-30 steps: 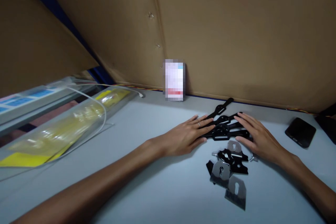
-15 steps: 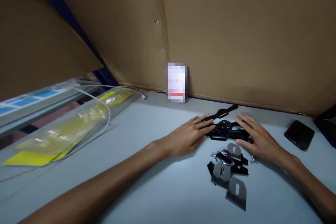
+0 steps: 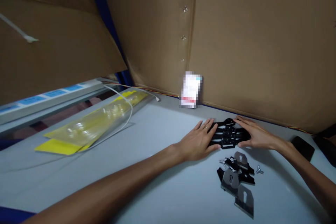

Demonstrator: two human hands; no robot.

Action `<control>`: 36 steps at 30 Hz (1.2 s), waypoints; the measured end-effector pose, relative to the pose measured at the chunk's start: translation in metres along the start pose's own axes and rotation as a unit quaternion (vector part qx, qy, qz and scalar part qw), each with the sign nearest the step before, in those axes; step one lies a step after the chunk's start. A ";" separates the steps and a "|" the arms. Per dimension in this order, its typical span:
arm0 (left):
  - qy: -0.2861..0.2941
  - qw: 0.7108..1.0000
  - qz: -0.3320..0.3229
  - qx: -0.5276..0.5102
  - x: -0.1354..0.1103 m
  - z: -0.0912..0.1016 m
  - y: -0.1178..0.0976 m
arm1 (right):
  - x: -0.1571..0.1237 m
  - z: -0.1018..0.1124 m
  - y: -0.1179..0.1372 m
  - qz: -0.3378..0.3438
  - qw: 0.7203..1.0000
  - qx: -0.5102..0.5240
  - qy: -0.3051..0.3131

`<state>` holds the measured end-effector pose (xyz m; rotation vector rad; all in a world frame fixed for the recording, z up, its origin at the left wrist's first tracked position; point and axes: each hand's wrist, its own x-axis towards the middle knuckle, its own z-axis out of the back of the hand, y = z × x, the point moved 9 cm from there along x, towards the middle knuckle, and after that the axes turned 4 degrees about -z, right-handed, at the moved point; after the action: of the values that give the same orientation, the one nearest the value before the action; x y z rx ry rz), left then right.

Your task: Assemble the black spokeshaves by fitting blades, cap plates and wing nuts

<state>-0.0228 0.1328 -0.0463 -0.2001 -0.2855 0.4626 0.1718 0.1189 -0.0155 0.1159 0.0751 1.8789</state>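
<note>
A stack of flat black slotted plastic pieces (image 3: 228,134) lies on the pale grey table (image 3: 147,168) near the cardboard wall. My left hand (image 3: 198,140) rests flat against its left end, fingers stretched out. On the stack's right end my right hand (image 3: 256,136) lies over the pieces, its fingers also extended. Nearer to me sits a small pile of black parts with grey metal blades (image 3: 236,178). A small metal wing nut (image 3: 259,170) lies beside that pile.
Brown cardboard walls (image 3: 236,42) close off the back and left. A clear bag with yellow backing (image 3: 97,126) and a white cable (image 3: 126,112) lie at the left. A blurred white card (image 3: 191,90) leans on the wall. A black phone (image 3: 303,147) lies at the right.
Both hands have pushed the spread black pieces together into a compact, aligned stack. The view has shifted, so everything sits further right and lower.
</note>
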 end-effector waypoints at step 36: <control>-0.017 0.998 0.029 0.055 -0.003 -0.004 0.025 | -0.062 0.015 0.007 -0.120 0.984 -0.041 -0.129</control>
<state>-0.0341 0.1527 -0.0567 -0.0927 -0.2867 0.5376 0.1862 0.0572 -0.0022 0.2801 -0.1602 1.6109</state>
